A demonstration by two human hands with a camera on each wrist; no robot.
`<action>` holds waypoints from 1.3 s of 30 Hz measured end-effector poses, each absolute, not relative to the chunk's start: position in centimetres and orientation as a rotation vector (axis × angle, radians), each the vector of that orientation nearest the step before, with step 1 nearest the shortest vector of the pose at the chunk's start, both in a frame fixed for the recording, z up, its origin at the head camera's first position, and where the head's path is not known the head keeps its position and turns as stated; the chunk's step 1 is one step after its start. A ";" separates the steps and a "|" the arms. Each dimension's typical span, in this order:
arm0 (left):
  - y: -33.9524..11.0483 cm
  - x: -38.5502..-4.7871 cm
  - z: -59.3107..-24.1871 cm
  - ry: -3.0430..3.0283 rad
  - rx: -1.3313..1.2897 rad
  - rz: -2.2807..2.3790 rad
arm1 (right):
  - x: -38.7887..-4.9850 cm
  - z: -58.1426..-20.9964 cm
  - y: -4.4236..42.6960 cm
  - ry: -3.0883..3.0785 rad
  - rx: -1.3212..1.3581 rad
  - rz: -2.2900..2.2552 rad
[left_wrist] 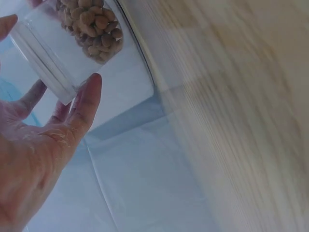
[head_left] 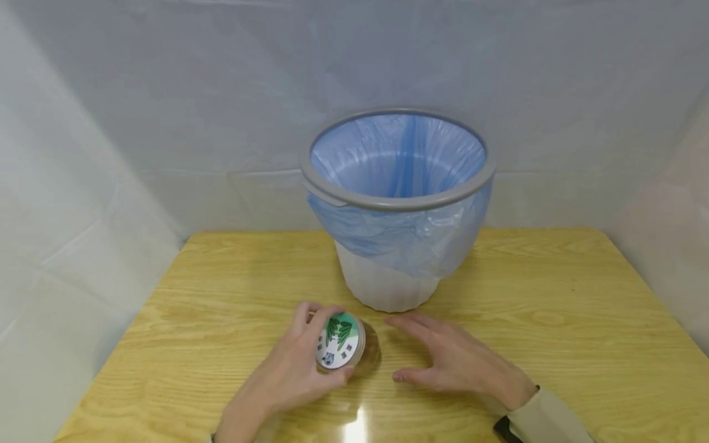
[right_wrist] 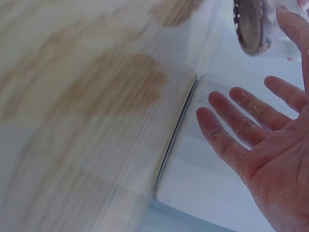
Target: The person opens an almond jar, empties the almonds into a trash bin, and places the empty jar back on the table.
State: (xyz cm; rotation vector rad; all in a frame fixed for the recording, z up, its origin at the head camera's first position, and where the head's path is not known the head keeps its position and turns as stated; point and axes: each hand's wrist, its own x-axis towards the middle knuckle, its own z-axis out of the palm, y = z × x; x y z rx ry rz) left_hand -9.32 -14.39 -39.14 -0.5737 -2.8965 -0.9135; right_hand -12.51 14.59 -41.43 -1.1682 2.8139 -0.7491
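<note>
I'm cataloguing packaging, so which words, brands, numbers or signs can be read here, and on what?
None can be read for certain.
Jar lid: dark marks that look like characters, too small and blurred to read; the small dark emblem is also unclear.
Jar's clear side: no lettering visible.
Bin and blue liner: no lettering visible.

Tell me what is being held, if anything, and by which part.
The left hand grips the clear jar by the sides of its lid; the right hand beside it holds nothing.
</note>
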 end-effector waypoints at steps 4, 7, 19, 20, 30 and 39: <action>-13.7 -9.3 -39.2 -2.857 -0.595 -0.948 | -12.5 -41.5 14.4 2.803 -1.208 -0.801; -13.2 -9.3 -39.4 -2.832 -0.607 -0.963 | -12.6 -41.5 14.3 2.803 -1.260 -0.826; -11.4 -9.2 -39.3 -2.804 -0.667 -1.048 | -12.8 -41.7 14.4 2.826 -1.374 -0.837; -11.4 -9.2 -39.3 -2.807 -0.667 -1.059 | -12.8 -41.7 14.4 2.823 -1.373 -0.843; -10.6 -9.5 -39.4 -2.809 -0.683 -1.162 | -12.6 -41.8 14.5 2.828 -1.360 -0.952; -10.1 -9.6 -39.7 -2.845 -0.658 -1.273 | -12.5 -42.0 14.7 2.847 -1.320 -0.990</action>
